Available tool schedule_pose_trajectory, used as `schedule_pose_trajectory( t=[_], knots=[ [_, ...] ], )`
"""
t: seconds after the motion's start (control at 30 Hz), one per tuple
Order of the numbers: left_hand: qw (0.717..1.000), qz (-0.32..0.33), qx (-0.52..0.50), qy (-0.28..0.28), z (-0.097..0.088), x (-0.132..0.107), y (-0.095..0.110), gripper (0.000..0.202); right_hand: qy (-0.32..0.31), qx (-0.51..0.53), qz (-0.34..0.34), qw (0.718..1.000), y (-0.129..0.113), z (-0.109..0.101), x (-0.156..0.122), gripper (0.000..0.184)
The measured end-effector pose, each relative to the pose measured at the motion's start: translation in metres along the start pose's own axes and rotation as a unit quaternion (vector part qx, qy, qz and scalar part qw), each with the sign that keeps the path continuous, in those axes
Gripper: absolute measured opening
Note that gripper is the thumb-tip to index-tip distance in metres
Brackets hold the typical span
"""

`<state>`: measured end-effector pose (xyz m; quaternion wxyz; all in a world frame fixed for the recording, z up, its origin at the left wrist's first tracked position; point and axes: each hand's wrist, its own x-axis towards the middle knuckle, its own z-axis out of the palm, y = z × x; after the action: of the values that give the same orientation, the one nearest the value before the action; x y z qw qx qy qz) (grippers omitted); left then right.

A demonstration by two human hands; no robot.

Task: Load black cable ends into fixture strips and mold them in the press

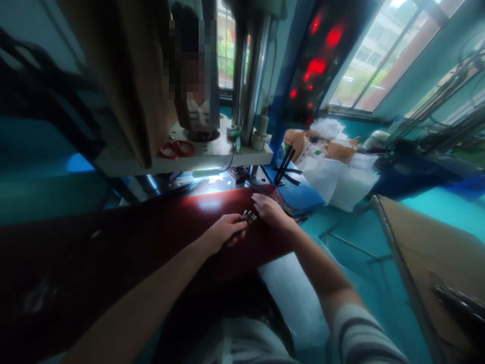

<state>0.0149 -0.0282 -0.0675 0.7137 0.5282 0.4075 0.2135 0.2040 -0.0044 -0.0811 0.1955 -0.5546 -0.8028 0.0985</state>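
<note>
Part (250, 217), sm. & dark, in tip pinch of L hand (228, 230); R hand (270, 210) just beside, grip unclear.

In our bare left hand (228, 230) we hold a small, dark, blocky piece (250, 217) above the dark-red tabletop (166, 227), our bare right hand (272, 210) just beside it; red-handled scissors (177, 148) lie on the pale machine plate (212, 161).

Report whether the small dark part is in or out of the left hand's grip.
In: the left hand grips the small dark part, one end jutting out toward the right hand.
</note>
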Motion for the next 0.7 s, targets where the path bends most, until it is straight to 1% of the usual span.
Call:
schedule_pose_trajectory(
  t=[0.07, 0.1, 0.17, 0.23, 0.3, 0.33, 0.37, 0.4, 0.43, 0.47, 0.5, 0.53, 0.57, 0.6, 0.63, 0.67, 0.7],
  knots=[
    [1.000, 0.016, -0.022, 0.015, -0.004, -0.004, 0.005, 0.028, -0.066, -0.111, -0.049, 0.990, 0.008, -0.004, -0.006, 0.037],
    [0.999, 0.025, -0.029, 0.020, -0.005, -0.006, 0.007, 0.028, -0.083, -0.149, -0.067, 0.983, 0.011, -0.007, -0.015, 0.037],
    [0.998, 0.039, -0.039, 0.023, -0.006, -0.010, 0.012, 0.028, -0.095, -0.203, -0.076, 0.972, 0.017, -0.017, -0.047, 0.035],
    [0.998, 0.042, -0.042, 0.023, -0.007, -0.013, 0.016, 0.026, -0.108, -0.244, -0.050, 0.962, 0.025, -0.032, -0.086, 0.031],
    [0.998, 0.039, -0.035, 0.022, -0.007, -0.013, 0.017, 0.025, -0.138, -0.278, 0.001, 0.951, 0.034, -0.048, -0.122, 0.028],
    [0.999, 0.039, -0.028, 0.021, -0.006, -0.012, 0.017, 0.025, -0.151, -0.288, 0.035, 0.945, 0.037, -0.056, -0.136, 0.027],
    [0.999, 0.041, -0.019, 0.021, -0.005, -0.012, 0.016, 0.024, -0.152, -0.287, 0.065, 0.944, 0.038, -0.062, -0.146, 0.027],
    [0.999, 0.043, -0.008, 0.020, -0.004, -0.012, 0.015, 0.024, -0.138, -0.267, 0.088, 0.950, 0.036, -0.066, -0.151, 0.027],
    [0.999, 0.044, 0.001, 0.018, -0.002, -0.012, 0.014, 0.024, -0.108, -0.226, 0.103, 0.963, 0.032, -0.068, -0.151, 0.027],
    [0.999, 0.044, 0.011, 0.015, 0.000, -0.013, 0.013, 0.024, -0.066, -0.162, 0.111, 0.978, 0.026, -0.067, -0.147, 0.027],
    [0.999, 0.042, 0.021, 0.011, 0.003, -0.014, 0.013, 0.024, -0.018, -0.077, 0.113, 0.991, 0.017, -0.064, -0.139, 0.028],
    [0.999, 0.040, 0.033, 0.008, 0.006, -0.016, 0.013, 0.025, 0.031, 0.022, 0.111, 0.993, 0.006, -0.059, -0.127, 0.031],
    [0.998, 0.040, 0.045, 0.005, 0.009, -0.018, 0.013, 0.025, 0.072, 0.125, 0.114, 0.983, -0.005, -0.053, -0.113, 0.036],
    [0.997, 0.043, 0.058, 0.003, 0.012, -0.020, 0.013, 0.025, 0.104, 0.223, 0.109, 0.963, -0.018, -0.046, -0.098, 0.040],
    [0.996, 0.049, 0.070, 0.003, 0.014, -0.021, 0.013, 0.025, 0.124, 0.310, 0.096, 0.938, -0.030, -0.038, -0.083, 0.043],
    [0.995, 0.057, 0.080, 0.003, 0.016, -0.023, 0.013, 0.025, 0.128, 0.377, 0.084, 0.914, -0.042, -0.031, -0.069, 0.044],
    [0.994, 0.066, 0.087, 0.003, 0.017, -0.023, 0.013, 0.025, 0.122, 0.418, 0.077, 0.897, -0.053, -0.024, -0.057, 0.045]
  ],
)
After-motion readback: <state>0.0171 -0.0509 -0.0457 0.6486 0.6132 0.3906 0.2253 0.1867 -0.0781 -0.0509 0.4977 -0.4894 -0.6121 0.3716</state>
